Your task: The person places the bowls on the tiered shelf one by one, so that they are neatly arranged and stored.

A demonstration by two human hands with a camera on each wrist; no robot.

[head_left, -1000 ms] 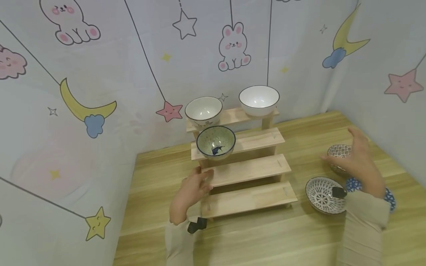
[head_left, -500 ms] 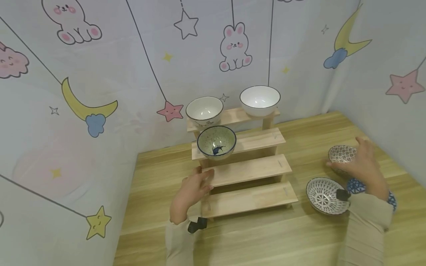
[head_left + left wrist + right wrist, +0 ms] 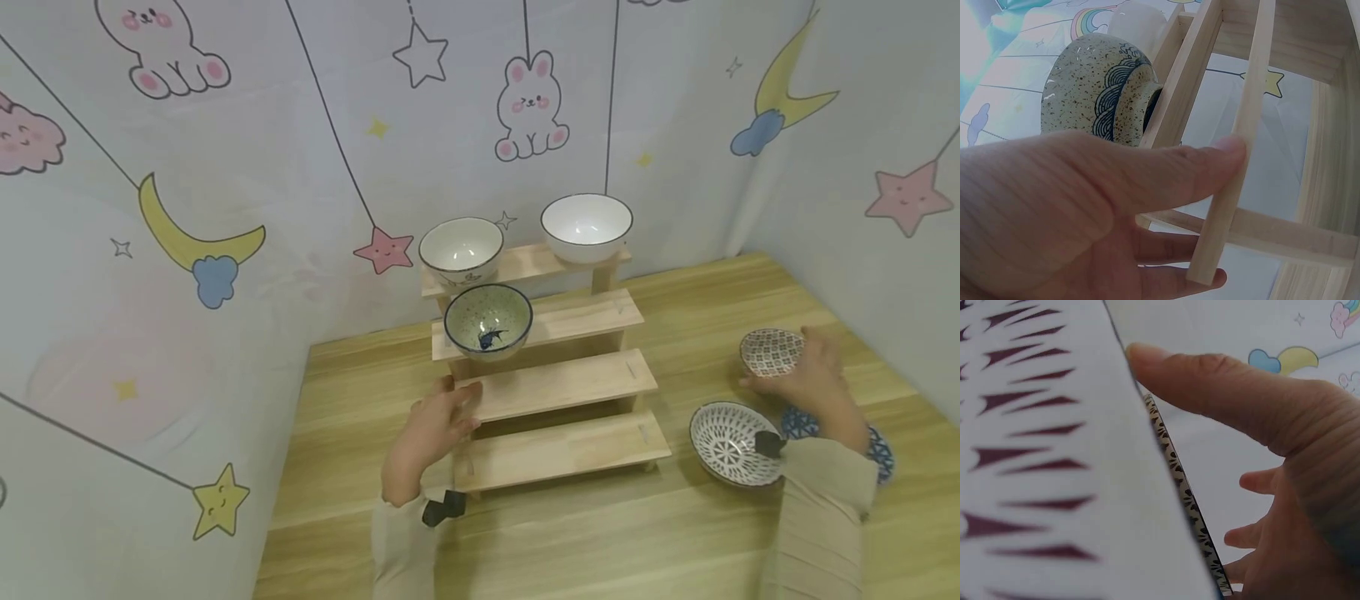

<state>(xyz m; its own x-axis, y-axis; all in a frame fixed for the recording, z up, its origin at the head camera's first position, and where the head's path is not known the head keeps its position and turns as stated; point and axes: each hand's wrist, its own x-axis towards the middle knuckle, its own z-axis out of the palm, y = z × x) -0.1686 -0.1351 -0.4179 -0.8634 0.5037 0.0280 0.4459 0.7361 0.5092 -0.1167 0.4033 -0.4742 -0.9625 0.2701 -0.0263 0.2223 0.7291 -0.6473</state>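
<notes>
On a stepped wooden rack (image 3: pixel 555 387), my left hand (image 3: pixel 435 421) grips the left end of the second-lowest board (image 3: pixel 1241 125), thumb on one face and fingers on the other. Above it stands a speckled green bowl (image 3: pixel 488 321) with a blue fish inside; its wave-patterned outside (image 3: pixel 1094 87) shows in the left wrist view. My right hand (image 3: pixel 813 387) reaches round a small brown-patterned bowl (image 3: pixel 771 352) on the table, thumb and fingers spread at its rim. Nearer to me, a dark-patterned white bowl (image 3: pixel 731 446) fills the left of the right wrist view.
Two white bowls, one left (image 3: pixel 461 250) and one right (image 3: pixel 587 225), stand on the top board. A blue-patterned bowl (image 3: pixel 801 422) is partly hidden under my right wrist. Cartoon-printed curtains (image 3: pixel 660 100) enclose the wooden table (image 3: pixel 570 542).
My right hand has moved down and slightly right to the small brown-patterned bowl, its thumb and fingers coming a little closer together. The left hand and the bowls stay in place.
</notes>
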